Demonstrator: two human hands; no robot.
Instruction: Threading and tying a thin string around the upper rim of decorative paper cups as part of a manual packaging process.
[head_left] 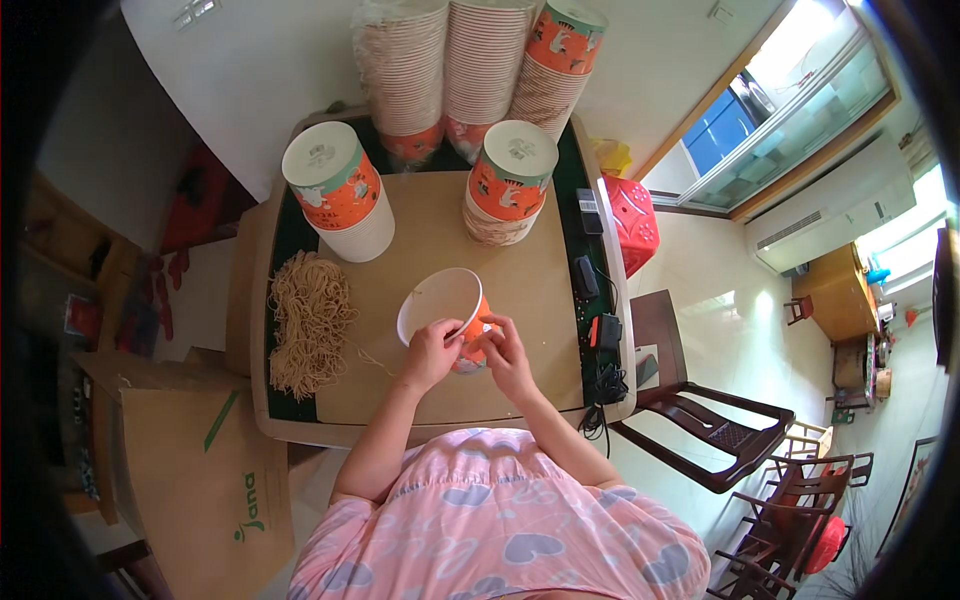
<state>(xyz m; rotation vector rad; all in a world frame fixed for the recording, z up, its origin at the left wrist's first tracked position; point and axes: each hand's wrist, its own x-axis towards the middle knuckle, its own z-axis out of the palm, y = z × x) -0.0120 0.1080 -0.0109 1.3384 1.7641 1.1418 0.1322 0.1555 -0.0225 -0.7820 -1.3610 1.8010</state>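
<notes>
A white paper bucket [447, 292] with an orange printed outside is tilted at the middle of the table, its mouth turned up and to the left. My left hand [434, 352] is closed on its near rim, thumb and fingers pinching the edge. Close by, my right hand [506, 356] has its fingertips drawn together against the orange outer wall; whatever lies between them is too small to make out. A tangled heap of beige string [310, 322] lies to the left, with a loose strand trailing toward the bucket.
Upside-down bucket stacks stand at the left [340, 190] and right [510, 185]. Taller stacks [400, 70] line the back, some in plastic. Black adapters and cables [606, 385] run along the right edge. A cardboard box [200, 480] sits lower left, a dark wooden chair [720, 430] at right.
</notes>
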